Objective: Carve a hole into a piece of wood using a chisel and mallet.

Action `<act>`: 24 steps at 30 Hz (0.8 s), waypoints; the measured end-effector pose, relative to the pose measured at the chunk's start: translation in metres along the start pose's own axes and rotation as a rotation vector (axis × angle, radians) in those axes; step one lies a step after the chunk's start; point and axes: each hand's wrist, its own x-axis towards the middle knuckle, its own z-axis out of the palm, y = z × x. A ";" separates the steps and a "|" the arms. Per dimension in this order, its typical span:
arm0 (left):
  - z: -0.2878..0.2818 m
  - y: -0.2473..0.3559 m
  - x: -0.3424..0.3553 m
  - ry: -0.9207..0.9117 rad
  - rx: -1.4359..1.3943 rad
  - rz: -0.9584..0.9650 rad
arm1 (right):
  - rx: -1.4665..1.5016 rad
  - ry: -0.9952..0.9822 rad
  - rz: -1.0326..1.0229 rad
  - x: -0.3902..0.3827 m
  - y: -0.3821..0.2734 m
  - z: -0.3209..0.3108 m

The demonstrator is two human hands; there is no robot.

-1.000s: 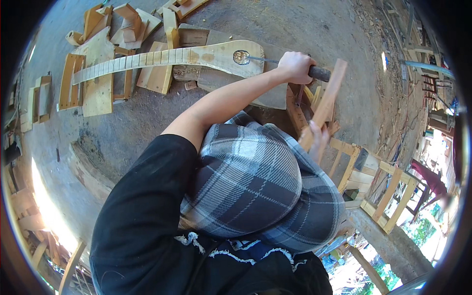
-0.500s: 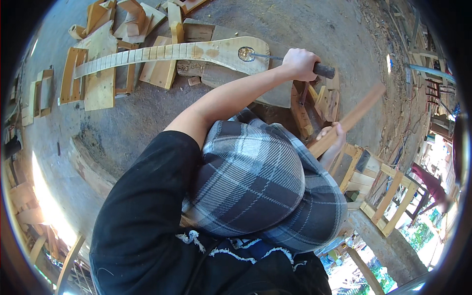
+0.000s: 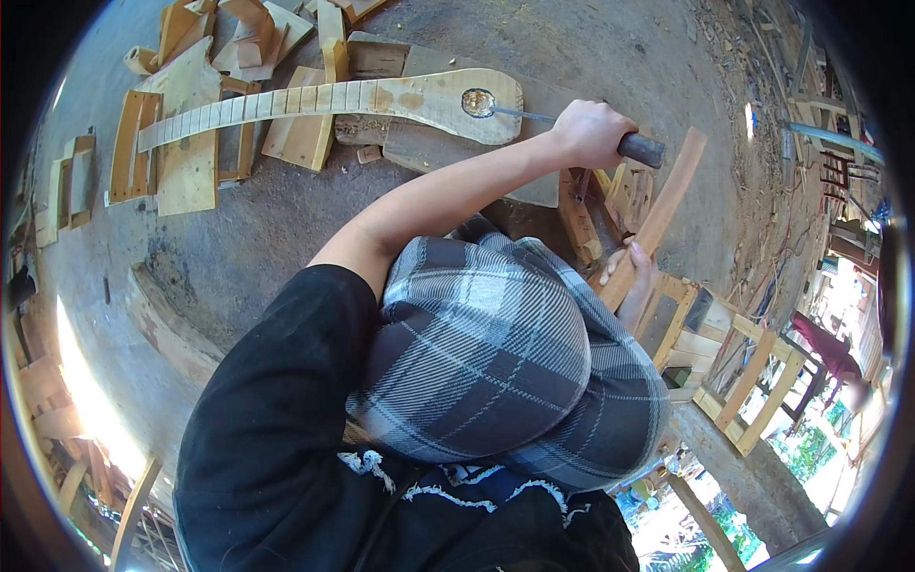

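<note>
My left hand [image 3: 593, 135] is closed round a chisel with a dark handle [image 3: 641, 151]. The thin metal shaft [image 3: 524, 115] slants left, its tip in a rough oval hollow [image 3: 477, 102]. That hollow is cut into the wide end of a long pale instrument-shaped wooden piece [image 3: 419, 100], whose narrow neck carries many crosswise lines. Lower right, my right hand [image 3: 637, 278] is wrapped round a flat wooden bar [image 3: 667, 202]. The bar's free end rises near the chisel's handle, apart from it. Part of the right hand is hidden behind the bar.
Under the instrument piece lie thick boards [image 3: 386, 133] and wooden frames [image 3: 191, 172]. More wood offcuts [image 3: 253, 33] are heaped at the far left. Beside my right hand stand wooden frames [image 3: 753, 391]. A person in dark red [image 3: 827, 345] is at the right edge.
The wooden bar in my right hand has swung left and more upright, nearer the chisel's handle. My left hand has shifted slightly; the chisel's tip stays in the hollow.
</note>
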 end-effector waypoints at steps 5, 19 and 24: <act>0.004 -0.006 -0.006 -0.032 0.013 0.044 | -0.042 0.003 0.060 -0.006 0.001 0.011; -0.010 -0.018 -0.018 -0.038 -0.031 0.037 | -0.059 -0.043 0.029 -0.001 0.006 0.016; -0.005 -0.010 -0.007 -0.059 -0.073 0.055 | -0.117 0.040 -0.022 -0.006 -0.005 0.003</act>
